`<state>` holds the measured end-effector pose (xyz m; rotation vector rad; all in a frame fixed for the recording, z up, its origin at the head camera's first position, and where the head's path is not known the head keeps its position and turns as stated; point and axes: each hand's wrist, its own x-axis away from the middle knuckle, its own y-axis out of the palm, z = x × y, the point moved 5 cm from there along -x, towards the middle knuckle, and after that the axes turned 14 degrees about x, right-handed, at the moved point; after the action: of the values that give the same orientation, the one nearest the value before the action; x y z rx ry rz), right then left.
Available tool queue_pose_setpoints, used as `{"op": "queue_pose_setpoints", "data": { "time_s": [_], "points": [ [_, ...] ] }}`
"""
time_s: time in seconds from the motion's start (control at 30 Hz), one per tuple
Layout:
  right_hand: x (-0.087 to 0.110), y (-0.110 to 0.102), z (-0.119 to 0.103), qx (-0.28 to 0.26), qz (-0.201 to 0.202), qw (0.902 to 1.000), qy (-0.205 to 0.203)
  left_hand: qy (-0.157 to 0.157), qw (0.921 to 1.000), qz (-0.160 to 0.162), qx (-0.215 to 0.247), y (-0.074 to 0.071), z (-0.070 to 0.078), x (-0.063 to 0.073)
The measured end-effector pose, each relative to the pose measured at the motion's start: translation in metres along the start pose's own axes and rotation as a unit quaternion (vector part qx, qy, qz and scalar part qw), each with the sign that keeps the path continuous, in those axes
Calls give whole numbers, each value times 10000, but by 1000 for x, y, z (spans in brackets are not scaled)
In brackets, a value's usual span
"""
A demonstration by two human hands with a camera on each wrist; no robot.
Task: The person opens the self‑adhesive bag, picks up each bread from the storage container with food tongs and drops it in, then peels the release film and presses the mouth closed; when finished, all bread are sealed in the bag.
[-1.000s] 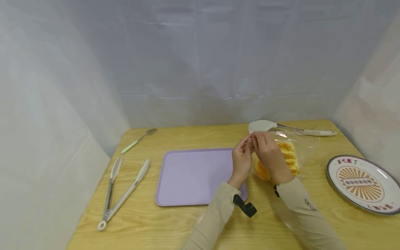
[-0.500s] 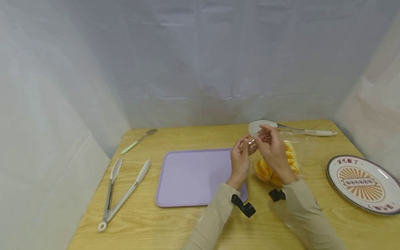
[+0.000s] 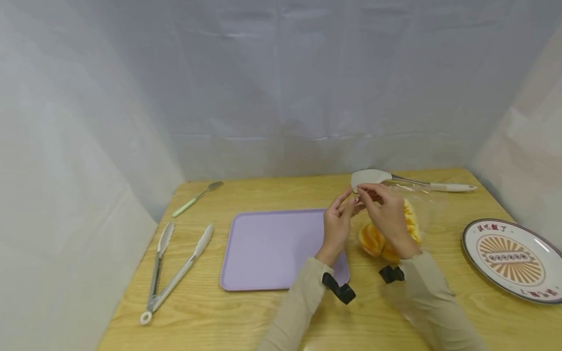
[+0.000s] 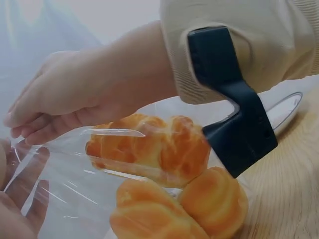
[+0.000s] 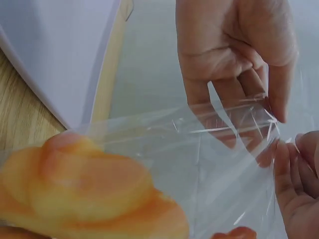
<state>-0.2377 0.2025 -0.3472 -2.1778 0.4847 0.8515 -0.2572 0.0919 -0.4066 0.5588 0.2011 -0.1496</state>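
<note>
A clear plastic bag (image 5: 214,164) with golden bread (image 3: 371,239) in it lies right of the purple tray (image 3: 272,248). The left wrist view shows a ridged loaf (image 4: 149,144) and two rounded rolls (image 4: 214,201) behind the film. My left hand (image 3: 335,226) pinches the bag's edge between thumb and fingers, some fingers showing through the film in the right wrist view. Close beside it, my right hand (image 3: 386,217) pinches the same edge with thumb and fingertips. Both hands are raised above the table, and the right one hides part of the bread.
Behind the hands lies a white spatula (image 3: 371,179). At right stands a round patterned plate (image 3: 509,258). Spread metal tongs (image 3: 175,278) and a small green-handled utensil (image 3: 195,200) lie at left. Pale sheeting (image 3: 281,97) encloses the table.
The right hand has turned, its fingers spreading half a second ago and closing in on the bag's edge now. The left hand has shifted slightly. More of the front roll shows.
</note>
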Motion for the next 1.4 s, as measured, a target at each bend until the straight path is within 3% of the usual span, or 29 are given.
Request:
{"op": "queue_pose_setpoints", "data": {
  "time_s": [0.27, 0.5, 0.63, 0.87, 1.13, 1.4],
  "points": [
    [-2, -8, 12, -533, -535, 9940, 787, 64, 9987, -86, 501, 2, 2, -3],
    [-4, -23, 21, -516, -721, 9915, 951, 193, 9978, -249, 588, 5, 2, -5],
    [-5, -39, 30, -397, -616, 9913, 1097, 172, 9986, -113, 480, 4, 0, -5],
    [-8, -76, 56, -344, 27, 9889, 1448, 96, 9981, -17, 613, 4, -2, -7],
    [-1, -126, 96, -653, 953, 9674, 2253, -125, 9976, 147, 661, 3, -4, -6],
    [16, -169, 126, -302, 1749, 9471, 2674, -275, 9965, 243, 752, 3, -5, -7]
  ]
}}
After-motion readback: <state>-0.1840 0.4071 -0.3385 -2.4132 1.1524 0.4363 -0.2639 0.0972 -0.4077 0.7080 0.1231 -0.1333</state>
